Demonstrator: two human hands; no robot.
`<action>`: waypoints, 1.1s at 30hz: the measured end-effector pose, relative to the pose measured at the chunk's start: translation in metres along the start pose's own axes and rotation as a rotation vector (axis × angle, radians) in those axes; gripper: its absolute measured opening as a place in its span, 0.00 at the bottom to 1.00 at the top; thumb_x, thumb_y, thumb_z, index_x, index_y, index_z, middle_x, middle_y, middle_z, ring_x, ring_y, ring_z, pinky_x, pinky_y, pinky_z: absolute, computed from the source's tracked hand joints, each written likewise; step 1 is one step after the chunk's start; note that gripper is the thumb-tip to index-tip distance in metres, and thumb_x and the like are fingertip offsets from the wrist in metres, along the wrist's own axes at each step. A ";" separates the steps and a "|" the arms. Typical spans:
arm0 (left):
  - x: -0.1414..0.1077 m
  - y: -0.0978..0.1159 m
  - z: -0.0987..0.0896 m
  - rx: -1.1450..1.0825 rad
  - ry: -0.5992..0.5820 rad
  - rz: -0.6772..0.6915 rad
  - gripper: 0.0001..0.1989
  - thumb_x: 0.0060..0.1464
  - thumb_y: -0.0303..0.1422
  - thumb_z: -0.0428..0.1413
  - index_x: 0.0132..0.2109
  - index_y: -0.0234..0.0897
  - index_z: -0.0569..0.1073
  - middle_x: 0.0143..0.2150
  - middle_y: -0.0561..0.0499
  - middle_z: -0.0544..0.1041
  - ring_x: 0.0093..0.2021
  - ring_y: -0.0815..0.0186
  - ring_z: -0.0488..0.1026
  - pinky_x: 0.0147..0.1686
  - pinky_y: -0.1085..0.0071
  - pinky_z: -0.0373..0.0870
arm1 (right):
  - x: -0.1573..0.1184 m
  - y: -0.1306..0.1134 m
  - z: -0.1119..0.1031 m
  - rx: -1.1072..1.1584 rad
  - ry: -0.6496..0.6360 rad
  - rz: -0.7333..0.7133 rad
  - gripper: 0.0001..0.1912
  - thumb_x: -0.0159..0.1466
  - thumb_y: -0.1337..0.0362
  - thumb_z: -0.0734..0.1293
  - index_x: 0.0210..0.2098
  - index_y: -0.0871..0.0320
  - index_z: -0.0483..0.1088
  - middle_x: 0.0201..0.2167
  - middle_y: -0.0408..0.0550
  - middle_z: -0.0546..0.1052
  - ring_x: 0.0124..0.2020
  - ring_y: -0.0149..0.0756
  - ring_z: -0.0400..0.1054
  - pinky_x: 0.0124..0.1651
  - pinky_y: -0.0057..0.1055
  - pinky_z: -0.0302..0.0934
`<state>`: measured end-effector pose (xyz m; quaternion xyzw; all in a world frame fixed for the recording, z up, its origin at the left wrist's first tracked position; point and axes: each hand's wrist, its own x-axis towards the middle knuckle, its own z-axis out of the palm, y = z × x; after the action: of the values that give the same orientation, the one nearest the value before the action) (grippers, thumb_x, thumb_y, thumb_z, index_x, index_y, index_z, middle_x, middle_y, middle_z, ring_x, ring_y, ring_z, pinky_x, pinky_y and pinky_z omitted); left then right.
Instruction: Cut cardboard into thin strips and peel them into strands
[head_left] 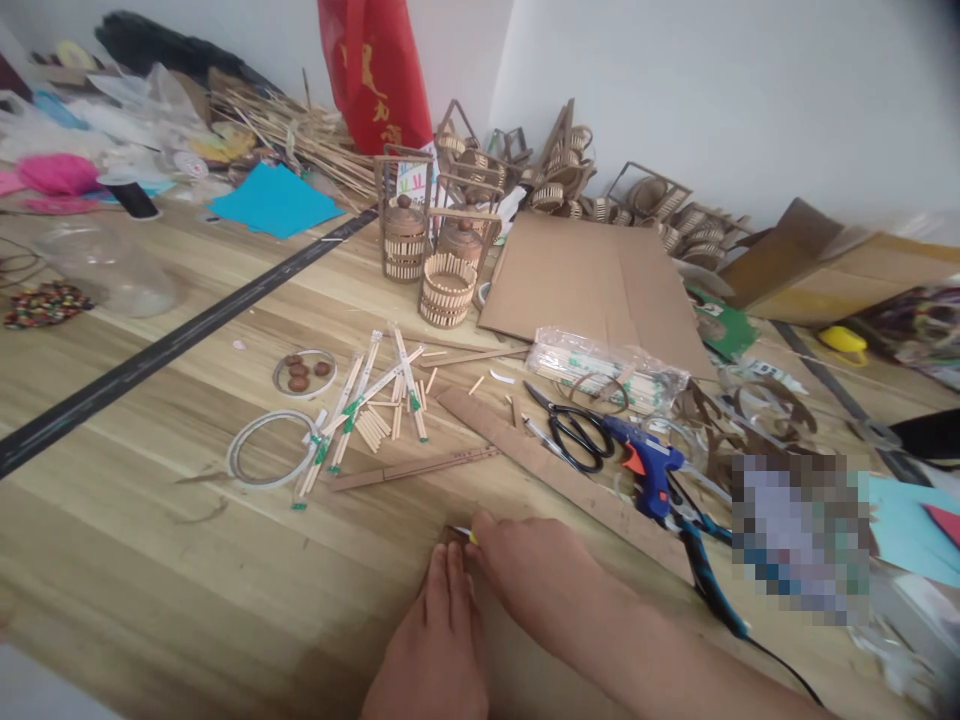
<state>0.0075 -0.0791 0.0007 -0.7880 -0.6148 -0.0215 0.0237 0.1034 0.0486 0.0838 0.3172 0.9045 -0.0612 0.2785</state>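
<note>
Near the front edge of the view, my right hand (529, 565) is closed around a utility knife (463, 533). The blade and a bit of yellow handle show past the fingers, pointing left. My left hand (439, 635) lies with fingers stretched forward, pressing down just below the blade. A small brown piece (448, 537), perhaps cardboard, shows at the fingertips; most of it is hidden. Beyond the hands lie a narrow cardboard strip (412, 470) and a longer cardboard strip (555, 480) running diagonally.
Wooden sticks (375, 425), tape rolls (271, 450), black scissors (577, 430) and a blue glue gun (649, 465) lie ahead. Pliers (709, 580) are at the right. Small stick baskets (448, 290) stand behind, by a cardboard sheet (592, 270).
</note>
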 end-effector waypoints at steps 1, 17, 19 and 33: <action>0.000 0.000 0.001 0.010 0.020 0.004 0.25 0.60 0.35 0.51 0.60 0.23 0.71 0.60 0.30 0.72 0.59 0.52 0.71 0.50 0.64 0.74 | 0.000 -0.001 -0.002 0.001 -0.011 0.006 0.08 0.68 0.69 0.63 0.43 0.62 0.72 0.32 0.56 0.81 0.33 0.48 0.80 0.28 0.34 0.71; -0.010 0.011 0.023 0.014 0.006 -0.079 0.24 0.57 0.31 0.54 0.59 0.27 0.72 0.60 0.32 0.72 0.60 0.48 0.70 0.48 0.62 0.76 | -0.004 -0.003 -0.005 -0.005 -0.151 0.100 0.17 0.60 0.80 0.62 0.45 0.61 0.72 0.33 0.59 0.82 0.32 0.53 0.79 0.28 0.39 0.74; -0.010 0.011 0.020 0.012 -0.005 -0.078 0.24 0.58 0.33 0.54 0.60 0.29 0.72 0.60 0.33 0.73 0.60 0.48 0.70 0.47 0.62 0.76 | -0.010 0.000 0.003 -0.016 -0.129 0.098 0.18 0.60 0.81 0.61 0.45 0.60 0.72 0.32 0.58 0.81 0.31 0.52 0.79 0.26 0.38 0.73; -0.007 0.004 0.007 0.057 -0.022 -0.018 0.24 0.58 0.37 0.56 0.57 0.27 0.74 0.59 0.30 0.72 0.57 0.49 0.73 0.44 0.62 0.78 | -0.040 0.022 0.055 -0.094 0.177 0.076 0.19 0.56 0.83 0.62 0.38 0.54 0.71 0.21 0.49 0.77 0.18 0.44 0.75 0.14 0.26 0.56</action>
<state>0.0099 -0.0866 -0.0073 -0.7815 -0.6227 0.0047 0.0391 0.1683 0.0283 0.0609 0.3421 0.9147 0.0201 0.2141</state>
